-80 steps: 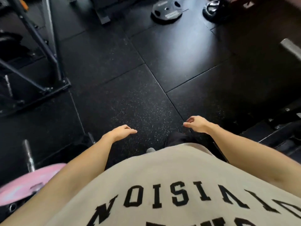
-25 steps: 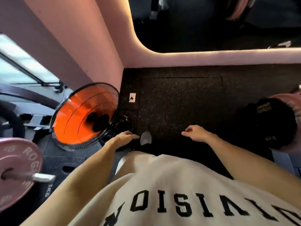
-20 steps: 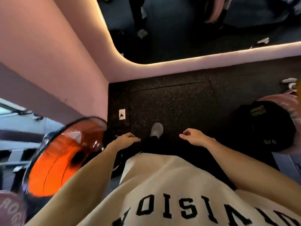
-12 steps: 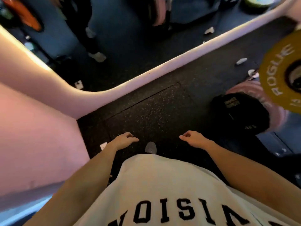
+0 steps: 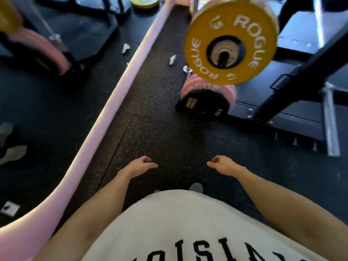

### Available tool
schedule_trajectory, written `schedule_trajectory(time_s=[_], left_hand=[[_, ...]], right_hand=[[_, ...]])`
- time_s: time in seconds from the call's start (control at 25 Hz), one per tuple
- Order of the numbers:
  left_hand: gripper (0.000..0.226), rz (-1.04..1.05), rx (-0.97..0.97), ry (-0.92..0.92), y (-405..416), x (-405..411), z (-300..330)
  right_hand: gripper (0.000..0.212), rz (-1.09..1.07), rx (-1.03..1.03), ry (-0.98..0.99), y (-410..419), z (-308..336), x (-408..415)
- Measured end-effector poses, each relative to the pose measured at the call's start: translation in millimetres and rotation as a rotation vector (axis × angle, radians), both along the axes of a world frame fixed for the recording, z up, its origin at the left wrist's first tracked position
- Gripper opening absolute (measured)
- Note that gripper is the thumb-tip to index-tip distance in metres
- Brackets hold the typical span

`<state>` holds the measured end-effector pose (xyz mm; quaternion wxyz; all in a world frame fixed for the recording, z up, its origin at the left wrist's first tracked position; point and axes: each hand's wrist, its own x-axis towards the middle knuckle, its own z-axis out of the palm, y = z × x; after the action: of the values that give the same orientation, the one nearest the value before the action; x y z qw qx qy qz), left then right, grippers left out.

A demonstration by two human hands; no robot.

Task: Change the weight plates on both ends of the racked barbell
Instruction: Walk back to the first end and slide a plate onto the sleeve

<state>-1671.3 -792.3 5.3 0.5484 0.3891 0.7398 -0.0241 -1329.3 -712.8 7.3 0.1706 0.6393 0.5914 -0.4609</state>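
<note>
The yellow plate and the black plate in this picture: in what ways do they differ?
The yellow plate sits raised on the end of the barbell, facing the camera; the black plate is down at floor level, leaning against pink plates. The yellow plate carries large white ROGUE lettering; the black plate shows only a small label and small print. Both are round discs, and neither hand, left hand or right hand, touches them.

"ROGUE" and "15" on yellow plate (image 5: pixel 230 41), "OGUE" on pink plate (image 5: pixel 207 87)
</note>
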Motion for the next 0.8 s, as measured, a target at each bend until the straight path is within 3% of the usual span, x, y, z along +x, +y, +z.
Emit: schedule_trajectory(time_s=[0.16, 0.36, 0.8], left_hand=[[0.060, -0.129, 0.046, -0.001, 46, 19, 8], [0.063, -0.216, 0.149, 0.007, 130, 27, 51], [0.067, -0.181, 0.811, 0.096, 294, 47, 275]], right_hand=[[0.054, -0.109, 0.003, -0.039, -9, 4, 40], [0.054, -0.278, 0.199, 0.077, 20, 47, 60], [0.055, -0.244, 0.745, 0.117, 173, 246, 71]])
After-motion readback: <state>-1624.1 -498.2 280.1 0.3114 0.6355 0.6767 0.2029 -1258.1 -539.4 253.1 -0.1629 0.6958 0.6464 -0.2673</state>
